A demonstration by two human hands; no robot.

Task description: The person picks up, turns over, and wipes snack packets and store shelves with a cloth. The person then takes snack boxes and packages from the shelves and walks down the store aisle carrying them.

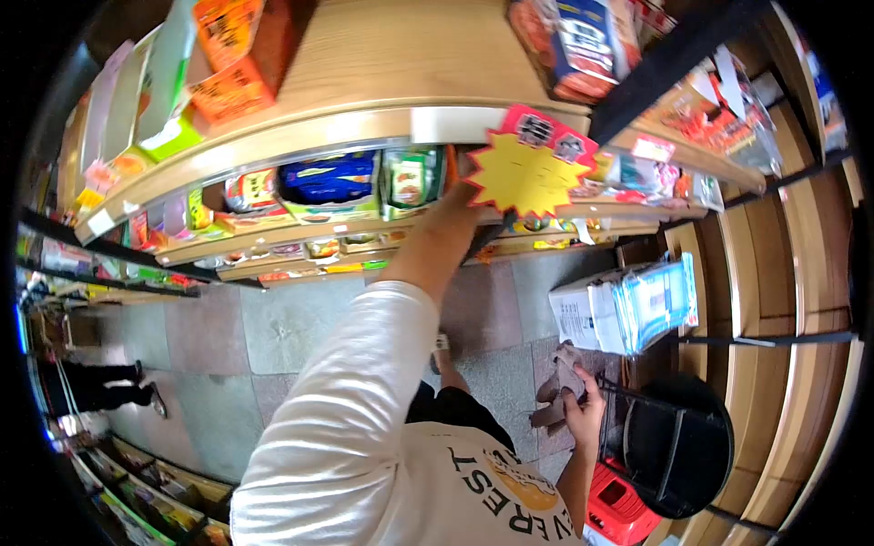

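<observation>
My left arm reaches up and forward to the second shelf. My left hand is mostly hidden behind a yellow starburst price sign with a pink top and under the upper board, so its fingers do not show. Just left of it stand a box with green-and-white packets and a box with blue packets. Low at my right side, my right hand is closed on a crumpled grey-brown cloth, which hangs above the floor.
An upper wooden shelf carries orange boxes and red-and-blue packs. To the right are a carton with blue-white packs, a black round stool and a red plastic basket. Another person's legs show at far left.
</observation>
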